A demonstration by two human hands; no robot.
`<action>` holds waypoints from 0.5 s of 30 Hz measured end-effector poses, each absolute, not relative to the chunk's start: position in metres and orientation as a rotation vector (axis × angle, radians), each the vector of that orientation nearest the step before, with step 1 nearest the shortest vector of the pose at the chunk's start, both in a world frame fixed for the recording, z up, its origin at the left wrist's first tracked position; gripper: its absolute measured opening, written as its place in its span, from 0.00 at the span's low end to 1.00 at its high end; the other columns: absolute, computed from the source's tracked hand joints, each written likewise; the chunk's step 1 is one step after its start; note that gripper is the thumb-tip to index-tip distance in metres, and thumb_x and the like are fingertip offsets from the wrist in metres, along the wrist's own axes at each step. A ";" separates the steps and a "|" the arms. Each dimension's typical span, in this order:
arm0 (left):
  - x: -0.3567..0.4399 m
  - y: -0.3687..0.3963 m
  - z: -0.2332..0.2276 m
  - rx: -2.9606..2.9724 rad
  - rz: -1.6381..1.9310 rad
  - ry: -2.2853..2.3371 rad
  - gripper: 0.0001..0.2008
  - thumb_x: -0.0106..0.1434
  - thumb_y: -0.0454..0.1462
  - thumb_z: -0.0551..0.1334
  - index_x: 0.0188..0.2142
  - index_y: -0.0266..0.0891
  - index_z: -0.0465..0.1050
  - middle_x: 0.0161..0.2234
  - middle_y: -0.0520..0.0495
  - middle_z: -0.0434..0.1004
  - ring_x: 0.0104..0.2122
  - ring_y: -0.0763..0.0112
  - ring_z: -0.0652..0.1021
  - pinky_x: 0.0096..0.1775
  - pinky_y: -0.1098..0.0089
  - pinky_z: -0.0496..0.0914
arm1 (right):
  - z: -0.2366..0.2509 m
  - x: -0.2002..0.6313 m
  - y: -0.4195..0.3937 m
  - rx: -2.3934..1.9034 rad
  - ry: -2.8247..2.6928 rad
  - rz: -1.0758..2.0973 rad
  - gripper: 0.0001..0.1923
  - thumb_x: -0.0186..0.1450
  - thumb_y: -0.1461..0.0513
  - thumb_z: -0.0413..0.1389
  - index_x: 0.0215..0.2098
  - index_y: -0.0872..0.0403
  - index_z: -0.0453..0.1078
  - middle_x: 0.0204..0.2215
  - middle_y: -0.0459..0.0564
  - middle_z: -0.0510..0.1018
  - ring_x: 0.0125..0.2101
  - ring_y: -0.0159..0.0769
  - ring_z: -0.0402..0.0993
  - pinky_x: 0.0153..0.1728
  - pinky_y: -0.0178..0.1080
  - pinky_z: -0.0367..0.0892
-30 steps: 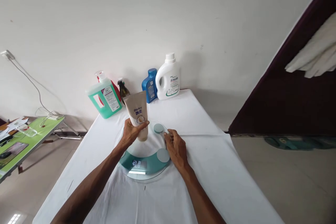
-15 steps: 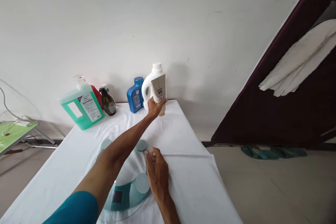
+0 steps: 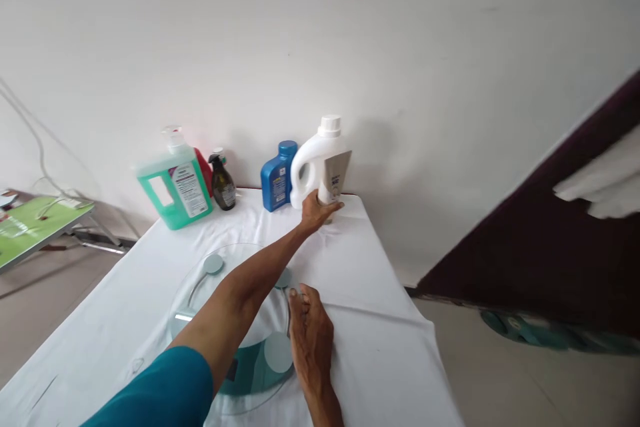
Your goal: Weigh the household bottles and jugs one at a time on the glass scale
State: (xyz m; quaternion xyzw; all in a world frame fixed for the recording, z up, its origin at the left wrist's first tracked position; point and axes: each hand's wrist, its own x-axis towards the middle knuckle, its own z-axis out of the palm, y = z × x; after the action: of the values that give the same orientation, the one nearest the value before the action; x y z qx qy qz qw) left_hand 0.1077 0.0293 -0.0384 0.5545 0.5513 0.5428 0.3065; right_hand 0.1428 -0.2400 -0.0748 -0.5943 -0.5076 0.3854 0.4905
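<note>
At the back of the table, my left hand (image 3: 316, 211) is closed round the lower part of a beige squeeze tube (image 3: 337, 172). The tube stands cap down and leans to the right. Directly behind it is a white jug (image 3: 325, 143) with a handle and screw cap. A round glass bathroom scale (image 3: 277, 352) lies nearer to me, partly covered by my left forearm. My right hand (image 3: 313, 333) rests at the scale's right rim, fingers curled together; whatever they may hold is hidden.
A blue bottle (image 3: 277, 180) stands left of the jug. Farther left are a green refill jug (image 3: 175, 197), a dark pump bottle (image 3: 223, 185) and a red container (image 3: 204, 170). The white cloth (image 3: 370, 360) covers the table. A green side table (image 3: 30, 223) is at far left.
The view has swung, so things sit farther right. The tube's top has tilted rightward in my left hand, uncovering more of the white jug. My right hand stays beside the scale.
</note>
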 end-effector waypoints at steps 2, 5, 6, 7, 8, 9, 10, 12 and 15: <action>0.097 0.022 -0.039 1.494 1.376 1.501 0.23 0.50 0.41 0.83 0.40 0.38 0.79 0.44 0.40 0.84 0.45 0.54 0.82 0.49 0.58 0.77 | -0.074 0.148 -0.241 -1.476 -1.275 0.974 0.37 0.69 0.33 0.49 0.54 0.52 0.75 0.40 0.59 0.87 0.36 0.52 0.83 0.37 0.47 0.75; 0.063 0.002 -0.039 1.547 1.391 1.477 0.29 0.47 0.44 0.85 0.44 0.38 0.79 0.48 0.37 0.83 0.48 0.53 0.82 0.51 0.55 0.78 | -0.073 0.154 -0.237 -1.551 -1.324 0.964 0.36 0.66 0.32 0.50 0.51 0.51 0.75 0.37 0.57 0.87 0.37 0.54 0.84 0.41 0.49 0.74; 0.046 -0.009 -0.038 1.569 1.404 1.443 0.29 0.48 0.46 0.84 0.45 0.39 0.79 0.49 0.37 0.83 0.48 0.53 0.82 0.51 0.55 0.78 | -0.073 0.155 -0.235 -1.580 -1.329 0.971 0.36 0.66 0.32 0.50 0.50 0.50 0.75 0.37 0.57 0.87 0.38 0.55 0.84 0.42 0.50 0.74; 0.027 -0.024 -0.036 1.593 1.427 1.409 0.29 0.50 0.48 0.83 0.47 0.39 0.79 0.50 0.37 0.82 0.48 0.54 0.82 0.50 0.55 0.79 | -0.072 0.156 -0.234 -1.601 -1.339 0.988 0.35 0.65 0.32 0.50 0.50 0.49 0.75 0.37 0.57 0.87 0.38 0.56 0.84 0.44 0.51 0.74; 0.007 -0.041 -0.033 1.617 1.463 1.382 0.28 0.53 0.49 0.82 0.48 0.40 0.79 0.50 0.37 0.82 0.47 0.55 0.83 0.49 0.56 0.79 | -0.072 0.157 -0.232 -1.620 -1.345 1.007 0.35 0.64 0.32 0.51 0.50 0.49 0.75 0.37 0.57 0.87 0.38 0.57 0.85 0.44 0.52 0.74; -0.016 -0.061 -0.029 1.643 1.520 1.370 0.26 0.56 0.50 0.80 0.49 0.40 0.80 0.51 0.38 0.82 0.47 0.56 0.83 0.48 0.56 0.79 | -0.071 0.157 -0.232 -1.634 -1.350 1.019 0.35 0.64 0.32 0.51 0.49 0.48 0.74 0.37 0.58 0.87 0.38 0.57 0.85 0.44 0.52 0.75; -0.040 -0.082 -0.025 1.670 1.590 1.374 0.24 0.59 0.50 0.78 0.49 0.41 0.79 0.50 0.39 0.82 0.47 0.57 0.83 0.49 0.57 0.79 | -0.071 0.158 -0.231 -1.645 -1.358 1.026 0.34 0.63 0.32 0.52 0.48 0.48 0.74 0.36 0.58 0.87 0.37 0.58 0.85 0.43 0.52 0.75; -0.091 -0.121 -0.015 1.692 1.746 1.456 0.20 0.64 0.49 0.74 0.49 0.41 0.79 0.48 0.40 0.82 0.46 0.59 0.83 0.49 0.57 0.78 | -0.071 0.162 -0.230 -1.656 -1.389 1.012 0.33 0.63 0.33 0.53 0.48 0.48 0.74 0.35 0.57 0.87 0.35 0.57 0.85 0.41 0.52 0.76; -0.168 -0.163 0.004 1.549 2.038 1.802 0.20 0.66 0.49 0.72 0.51 0.41 0.76 0.49 0.39 0.79 0.49 0.57 0.80 0.52 0.57 0.76 | -0.073 0.166 -0.227 -1.660 -1.445 0.981 0.29 0.64 0.35 0.56 0.48 0.46 0.74 0.35 0.56 0.87 0.34 0.58 0.85 0.39 0.52 0.76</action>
State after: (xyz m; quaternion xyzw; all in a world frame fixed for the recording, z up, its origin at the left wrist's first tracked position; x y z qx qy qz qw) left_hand -0.1683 -0.1627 0.0036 0.4948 0.5756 0.6510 0.0057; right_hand 0.1659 -0.2268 -0.0727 -0.6432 -0.5600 0.3803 0.3578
